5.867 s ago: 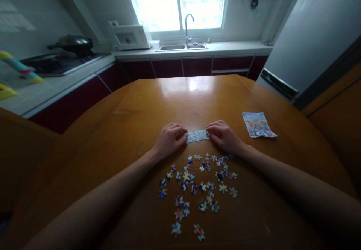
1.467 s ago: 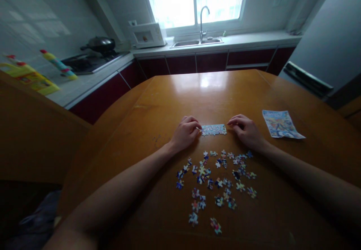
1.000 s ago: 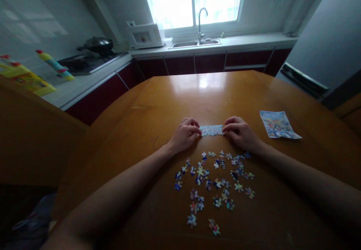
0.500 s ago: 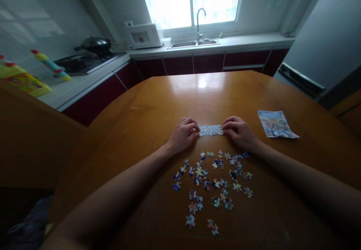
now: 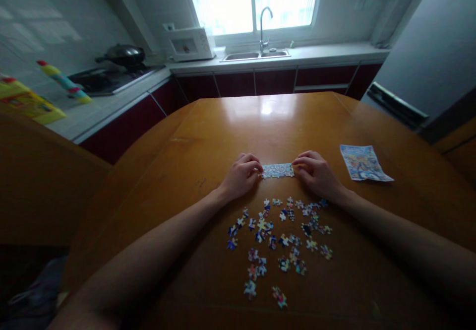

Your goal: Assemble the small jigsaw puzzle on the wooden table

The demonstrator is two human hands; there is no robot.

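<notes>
Puzzle strip [image 5: 277, 170] now touched at 2 ends, right hand [image 5: 316, 175] seen clear 1.5 s ago; seemingly better steadied. Right hand's fingers parted; left hand [image 5: 242, 177]: clamping cannot be told.

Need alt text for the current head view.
A person's bare left hand and right hand flank a pale-blue rectangular strip of joined jigsaw pieces on a glossy brown wooden table. Loose multicoloured jigsaw pieces lie nearer the camera; a creased printed sheet lies to the right.
</notes>
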